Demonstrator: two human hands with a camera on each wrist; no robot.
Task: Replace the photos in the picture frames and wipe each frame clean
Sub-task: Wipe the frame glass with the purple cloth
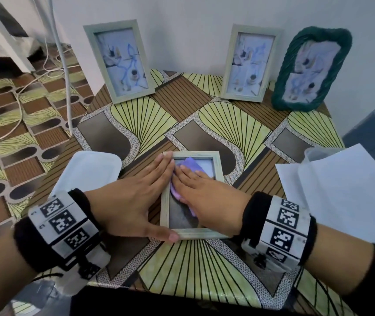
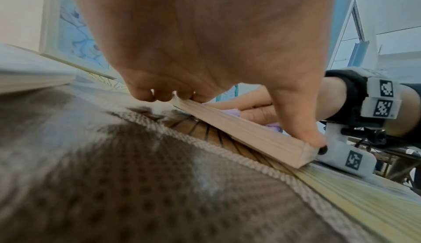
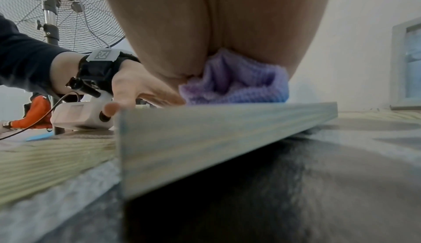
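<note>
A pale wooden picture frame (image 1: 218, 169) lies flat on the patterned table (image 1: 227, 124) close in front of me. My left hand (image 1: 136, 197) rests flat along its left rail with straight fingers, and the thumb presses the near corner (image 2: 305, 137). My right hand (image 1: 202, 190) lies flat on a purple cloth (image 1: 192, 164), pressing it against the glass. The right wrist view shows the cloth (image 3: 239, 84) bunched under my palm (image 3: 216, 21) above the frame's edge (image 3: 216, 135). The photo under the glass is mostly hidden.
Two pale wooden frames (image 1: 118, 60) (image 1: 248, 62) and a green yarn-wrapped frame (image 1: 311, 69) stand against the back wall. A white tray (image 1: 90, 172) lies to the left, white sheets (image 1: 345, 190) to the right. Cables (image 1: 22, 92) run over the floor at left.
</note>
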